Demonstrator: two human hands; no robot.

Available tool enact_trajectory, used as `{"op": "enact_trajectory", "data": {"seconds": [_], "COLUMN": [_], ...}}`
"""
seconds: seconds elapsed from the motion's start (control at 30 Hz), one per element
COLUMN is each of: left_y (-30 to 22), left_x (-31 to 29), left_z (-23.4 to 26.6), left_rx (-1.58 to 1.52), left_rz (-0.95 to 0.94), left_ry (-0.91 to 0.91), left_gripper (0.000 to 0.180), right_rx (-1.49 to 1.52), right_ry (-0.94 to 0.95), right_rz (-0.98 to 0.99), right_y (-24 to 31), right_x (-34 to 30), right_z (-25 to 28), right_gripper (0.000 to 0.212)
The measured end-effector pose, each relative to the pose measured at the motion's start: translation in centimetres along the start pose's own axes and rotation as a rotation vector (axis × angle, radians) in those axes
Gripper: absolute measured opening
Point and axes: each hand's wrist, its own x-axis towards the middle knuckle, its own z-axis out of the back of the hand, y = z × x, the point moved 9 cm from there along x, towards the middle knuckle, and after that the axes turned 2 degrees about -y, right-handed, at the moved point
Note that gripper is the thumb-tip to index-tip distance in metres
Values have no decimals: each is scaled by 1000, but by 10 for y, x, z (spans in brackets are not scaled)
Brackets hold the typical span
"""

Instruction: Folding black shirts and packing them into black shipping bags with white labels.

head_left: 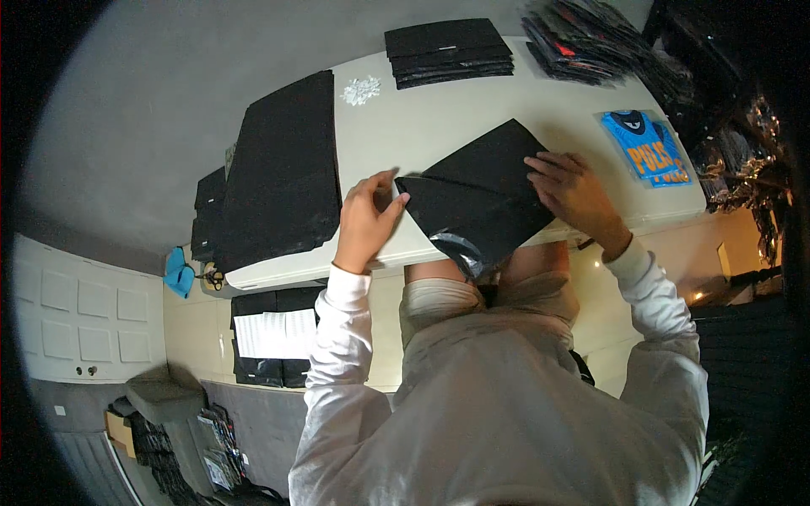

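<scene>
"Where to find the black sheet (pixel 477 194)?"
"Across near table edge (pixel 291 271), pinched at left corner by left hand (pixel 364 219)."
"By right hand (pixel 576 192)?"
"Touched along right edge; can't tell whether gripped."

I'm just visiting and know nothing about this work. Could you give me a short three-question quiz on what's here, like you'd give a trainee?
1. True or false: the blue packages lie to the right of the right hand.
2. What lies on the table between the large black stack and the smaller black stack at the far edge?
A) a mug
B) a pile of small white pieces
C) a ruler
3. Fill in: the left hand is at the ____ corner of the flat black item.

Key: 1. True; 2. B; 3. left.
</scene>
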Motion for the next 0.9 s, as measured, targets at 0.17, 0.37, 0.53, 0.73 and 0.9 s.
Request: {"op": "enact_trajectory", "data": {"seconds": [0.17, 0.37, 0.53, 0.73, 0.9], "left_y": [8, 11, 22, 37, 30], "left_x": [7, 7, 6, 2, 5], "left_z": [-4, -13, -16, -9, -12], "left_rx": [49, -137, -92, -211, -161], "left_rz": [-21, 110, 95, 212, 238], "left_ry": [-17, 42, -41, -101, -121], "left_gripper": [42, 38, 35, 32, 32], "right_rx": [157, 116, 197, 179, 311], "right_ry": [33, 47, -17, -22, -22], "right_rz": [-37, 142, 67, 1, 99], "right_y": [-11, 25, 3, -34, -62], "right_x": [32, 32, 58, 159, 236], "right_z": [10, 9, 4, 6, -22], "right_gripper": [29, 28, 21, 15, 17]}}
